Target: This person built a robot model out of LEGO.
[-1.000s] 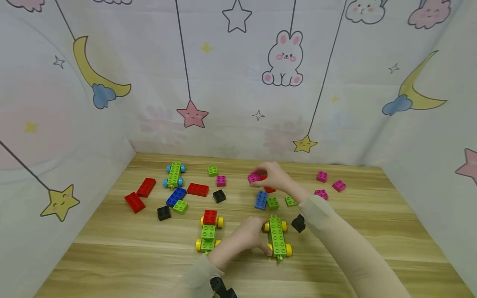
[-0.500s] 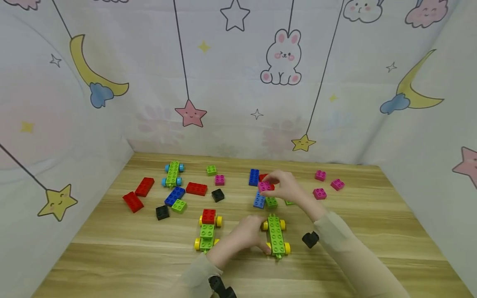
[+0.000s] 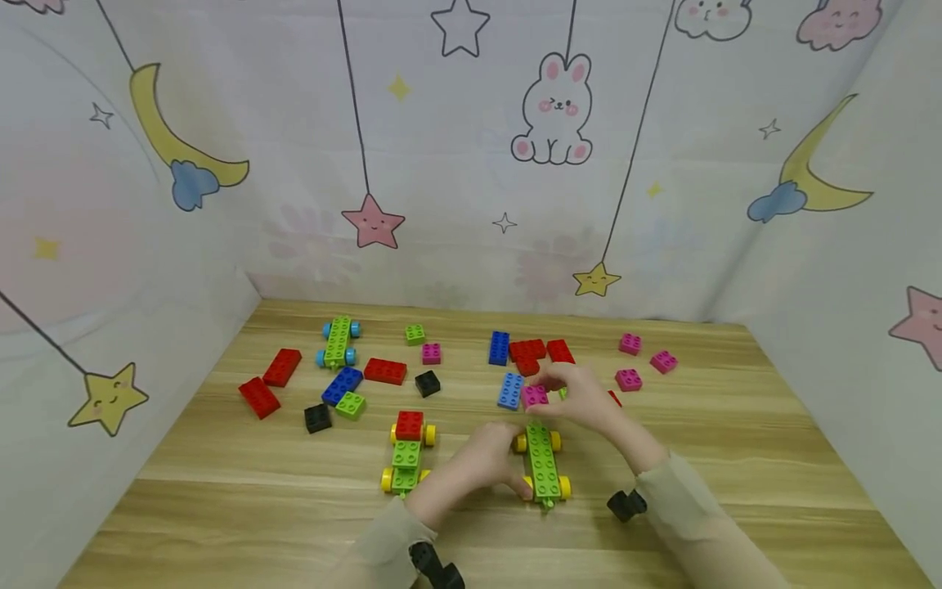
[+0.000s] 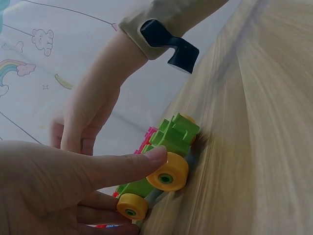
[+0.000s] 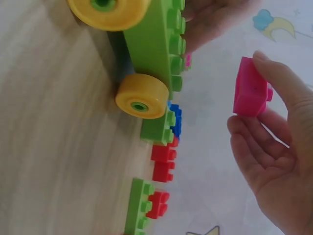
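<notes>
A green toy car base [image 3: 543, 466] with yellow wheels stands on the table in the head view. At its left side is my left hand [image 3: 489, 458], thumb and fingers extended; in the left wrist view, the thumb touches one yellow wheel [image 4: 168, 172] and the fingers lie by the other. My right hand [image 3: 581, 397] pinches a pink brick [image 3: 535, 397] between thumb and fingers, above the far end of that base. In the right wrist view the pink brick [image 5: 251, 88] is held apart from the base, its studs facing away from the table.
Left of the left hand stands another yellow-wheeled car [image 3: 407, 454] with a red brick on it. A blue-wheeled base [image 3: 338, 342] is at the back left. Loose bricks lie behind: a light blue one [image 3: 510, 391], red ones [image 3: 527, 352], black ones [image 3: 427, 383] and pink ones [image 3: 629, 379].
My right hand has brought the pink brick from the back, beside the red bricks, toward me to above the base's far end. The left hand has stayed by the base.
</notes>
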Motion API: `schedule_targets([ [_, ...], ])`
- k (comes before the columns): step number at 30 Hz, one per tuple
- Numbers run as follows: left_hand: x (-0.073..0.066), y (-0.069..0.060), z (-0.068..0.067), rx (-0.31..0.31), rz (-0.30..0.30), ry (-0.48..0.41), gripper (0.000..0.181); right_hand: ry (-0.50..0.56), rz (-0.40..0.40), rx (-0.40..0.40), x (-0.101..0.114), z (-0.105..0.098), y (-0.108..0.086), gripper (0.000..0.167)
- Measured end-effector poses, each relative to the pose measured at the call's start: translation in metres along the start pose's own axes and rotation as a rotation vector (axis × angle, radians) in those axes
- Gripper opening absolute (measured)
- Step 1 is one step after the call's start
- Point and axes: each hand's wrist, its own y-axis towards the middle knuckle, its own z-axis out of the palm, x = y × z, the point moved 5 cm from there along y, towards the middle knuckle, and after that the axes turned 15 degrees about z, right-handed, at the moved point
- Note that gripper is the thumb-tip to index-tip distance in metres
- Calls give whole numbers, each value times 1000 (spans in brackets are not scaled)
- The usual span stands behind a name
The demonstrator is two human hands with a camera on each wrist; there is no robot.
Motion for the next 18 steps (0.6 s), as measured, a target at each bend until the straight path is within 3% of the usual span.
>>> schedule_targets([
  [18, 2, -2, 0, 10, -17, -17, 90, -13, 96, 100, -17, 7, -25, 32],
])
